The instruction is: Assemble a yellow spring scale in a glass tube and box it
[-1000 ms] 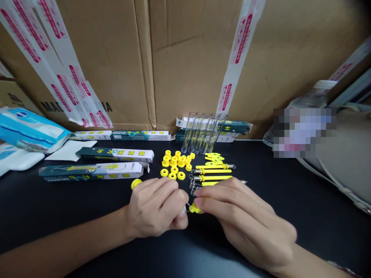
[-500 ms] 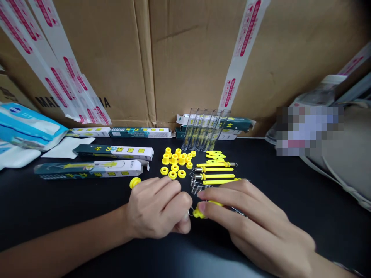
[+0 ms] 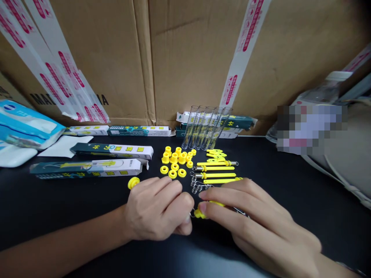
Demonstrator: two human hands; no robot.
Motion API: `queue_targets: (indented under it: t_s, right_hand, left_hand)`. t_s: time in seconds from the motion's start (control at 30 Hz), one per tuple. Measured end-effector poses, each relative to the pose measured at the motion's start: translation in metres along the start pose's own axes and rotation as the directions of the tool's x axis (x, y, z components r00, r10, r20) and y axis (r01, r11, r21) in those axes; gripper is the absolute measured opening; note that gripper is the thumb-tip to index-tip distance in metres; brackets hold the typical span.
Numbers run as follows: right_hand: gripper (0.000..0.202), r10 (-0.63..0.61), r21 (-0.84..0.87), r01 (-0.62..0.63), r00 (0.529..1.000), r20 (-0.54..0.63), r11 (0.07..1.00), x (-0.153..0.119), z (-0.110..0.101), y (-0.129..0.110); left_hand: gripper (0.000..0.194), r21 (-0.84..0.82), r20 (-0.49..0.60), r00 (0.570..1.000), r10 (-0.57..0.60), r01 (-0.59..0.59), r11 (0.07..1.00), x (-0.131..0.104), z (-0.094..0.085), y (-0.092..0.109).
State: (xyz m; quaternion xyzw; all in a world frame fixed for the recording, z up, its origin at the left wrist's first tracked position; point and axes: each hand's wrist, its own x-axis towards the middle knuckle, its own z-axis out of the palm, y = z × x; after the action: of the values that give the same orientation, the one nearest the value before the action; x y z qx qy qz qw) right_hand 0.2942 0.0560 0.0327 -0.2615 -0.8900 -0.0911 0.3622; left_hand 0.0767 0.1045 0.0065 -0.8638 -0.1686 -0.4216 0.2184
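Our right hand (image 3: 269, 220) has drawn outward since the earlier frame, pinching a yellow piece (image 3: 199, 213) beside our left hand (image 3: 159, 208), clenched seemingly on its wire hook (image 3: 192, 212). We judge the work partway: some yellow rods (image 3: 218, 168) carry metal ends, but caps (image 3: 174, 159) and tubes (image 3: 198, 131) are separate.

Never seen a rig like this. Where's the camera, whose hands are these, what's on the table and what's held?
There's no machine: just one person working bare-handed. Every picture comes from one camera worn on the head, looking forward and down. On the dark table are yellow collars, yellow rods, metal coils, printed boxes and clear tubes, with a bottle to the right and taped cardboard behind. The right hand pinches a small yellow piece. The left hand is closed beside it; some wire shows between them, but what the fist holds is mostly hidden.
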Motion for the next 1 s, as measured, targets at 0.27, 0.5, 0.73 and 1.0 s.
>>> queue_targets:
  t_s: [0.27,0.5,0.73,1.0]
  right_hand:
    - [0.011,0.108,-0.019,-0.113,0.982,-0.156,0.993,-0.003,0.008,-0.011]
    - [0.009,0.111,-0.039,-0.121,0.973,-0.202,0.992,-0.011,0.027,-0.007]
    - [0.026,0.124,-0.018,-0.145,0.894,-0.43,0.989,-0.005,0.043,-0.013]
    - [0.041,0.022,-0.052,-0.038,0.959,-0.284,0.998,-0.006,0.027,-0.005]
  left_hand:
    - [0.026,-0.035,0.009,1.0,0.009,-0.009,0.999,0.0,-0.001,0.0]
    - [0.026,-0.018,0.01,1.0,0.013,-0.013,1.0,0.001,0.0,-0.001]
    - [0.035,-0.032,-0.002,0.999,0.034,-0.034,0.999,0.0,0.001,-0.001]
    - [0.035,-0.045,-0.003,0.999,0.033,-0.033,0.998,0.0,0.001,-0.002]
